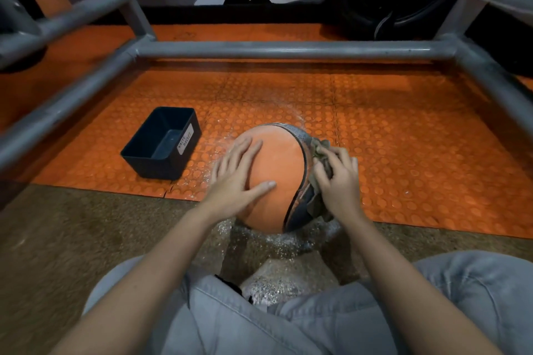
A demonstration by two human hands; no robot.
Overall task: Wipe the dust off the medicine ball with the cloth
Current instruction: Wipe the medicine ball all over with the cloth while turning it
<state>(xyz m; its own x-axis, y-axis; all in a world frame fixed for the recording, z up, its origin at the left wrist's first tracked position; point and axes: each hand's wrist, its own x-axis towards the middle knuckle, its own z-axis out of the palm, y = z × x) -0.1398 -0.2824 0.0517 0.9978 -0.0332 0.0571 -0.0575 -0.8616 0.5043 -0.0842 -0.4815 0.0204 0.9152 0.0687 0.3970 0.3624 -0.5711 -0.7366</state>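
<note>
Medicine ball [277, 170], orange with a dark band round its right side, resting on the floor where the orange studded mat [403, 138] meets the brown floor [86, 225], just in front of the person's knees. Left hand [239, 173]: laid flat on the upper left of the ball, fingers straight and spread, gripping nothing and steadying the ball. Right hand [340, 179]: fingers curled round a bunched, drab cloth [318, 150], which it presses against the ball's right flank at the dark band. Pale dust lies scattered on the mat and floor around the base of the ball; the glittering patch between the knees may be more dust or a crinkled film, which this view cannot settle. A black bin [155, 168] with a handwritten label [184, 143] stands on the mat well to the left, apart from the ball; grey tubes of a metal frame [288, 49] enclose the area. Step in hand, as judged: wiping the band. To do it well, bear down with the flat hand so the ball cannot roll, draw the cloth along the seam in overlapping strokes, refold it to a clean face, and turn the ball to reach the underside.
</note>
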